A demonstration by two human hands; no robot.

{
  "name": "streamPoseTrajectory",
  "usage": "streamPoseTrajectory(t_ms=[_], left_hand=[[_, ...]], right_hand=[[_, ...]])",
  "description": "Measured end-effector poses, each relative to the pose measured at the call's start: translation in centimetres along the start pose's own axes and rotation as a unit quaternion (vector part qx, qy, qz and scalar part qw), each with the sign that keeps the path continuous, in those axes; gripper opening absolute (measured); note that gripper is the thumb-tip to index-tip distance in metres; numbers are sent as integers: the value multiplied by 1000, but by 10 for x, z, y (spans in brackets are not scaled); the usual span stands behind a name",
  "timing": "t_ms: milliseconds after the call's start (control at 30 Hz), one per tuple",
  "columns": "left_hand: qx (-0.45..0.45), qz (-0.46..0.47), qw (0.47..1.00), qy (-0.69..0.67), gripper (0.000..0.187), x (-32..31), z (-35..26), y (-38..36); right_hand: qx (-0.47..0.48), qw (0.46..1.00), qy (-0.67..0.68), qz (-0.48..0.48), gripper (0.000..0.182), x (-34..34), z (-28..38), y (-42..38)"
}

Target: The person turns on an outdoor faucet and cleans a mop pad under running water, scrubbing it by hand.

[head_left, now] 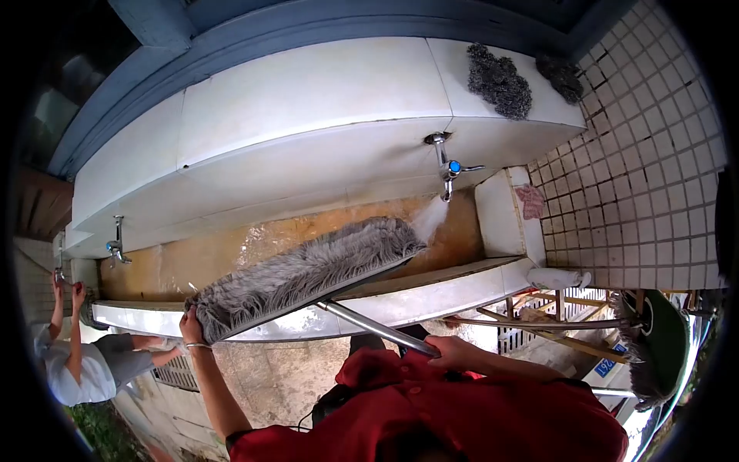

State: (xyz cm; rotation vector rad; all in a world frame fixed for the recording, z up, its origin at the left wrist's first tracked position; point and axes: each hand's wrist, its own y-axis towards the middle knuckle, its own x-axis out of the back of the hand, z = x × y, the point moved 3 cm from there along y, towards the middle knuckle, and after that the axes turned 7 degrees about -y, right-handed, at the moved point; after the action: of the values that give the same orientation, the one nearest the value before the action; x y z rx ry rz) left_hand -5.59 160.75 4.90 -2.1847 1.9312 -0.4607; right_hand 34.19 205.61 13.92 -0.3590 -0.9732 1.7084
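A long grey mop head [308, 269] lies slantwise over the tiled trough [431, 296], its fringe facing up. My left hand [192, 326] grips its left end, fingers closed on the fringe and frame edge. Lower right, my right hand [453, 353] is wrapped round the metal mop pole [377, 329], which joins the underside of the head. Water runs from the tap [445, 171] with a blue button, falling beside the right end of the mop head.
Two dark wiry clumps [499, 81] lie on the ledge at upper right. Another tap [115, 245] is on the left. A person [85, 362] stands at far left with raised hands. A pinkish cloth [530, 201], a white bottle [556, 279] and another mop [643, 362] are on the right.
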Motion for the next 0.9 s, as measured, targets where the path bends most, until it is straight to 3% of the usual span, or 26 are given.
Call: streamPoseTrajectory(t_ms=[167,267,333,400,467,533,600,633,733,833,900], left_hand=[[25,-46,997,65,24,-17,0,-17],[-10,2,994,106,30,-61,27,-13],[-76,-3,976,206,34,-91,69,9],[18,25,994,106,38,-143,96,7],[33,81,992,91,42,-194,135,15],[34,82,990,112,47,-247,154,1],[58,128,990,-6,50,-300,169,-20],[73,152,984,-64,52,-323,177,-34],[94,217,970,-50,56,-384,214,-55],[184,209,943,-182,58,-443,249,-81],[210,225,921,-237,59,-468,232,-114]], right_hand=[[-2,1000,0,-13,30,2,-3,-9],[-27,997,-26,-62,31,3,-25,-21],[-66,993,-38,-95,33,9,-29,-35],[-138,983,-44,-115,34,15,-34,-52],[-138,970,-78,-184,34,14,-55,-69],[-196,953,-89,-214,34,19,-57,-96],[-233,940,-90,-231,33,26,-51,-122],[-250,933,-84,-246,33,28,-50,-135],[-292,910,-68,-287,34,34,-45,-169],[-298,892,-65,-334,35,35,-51,-196],[-331,877,-57,-344,35,38,-48,-210]])
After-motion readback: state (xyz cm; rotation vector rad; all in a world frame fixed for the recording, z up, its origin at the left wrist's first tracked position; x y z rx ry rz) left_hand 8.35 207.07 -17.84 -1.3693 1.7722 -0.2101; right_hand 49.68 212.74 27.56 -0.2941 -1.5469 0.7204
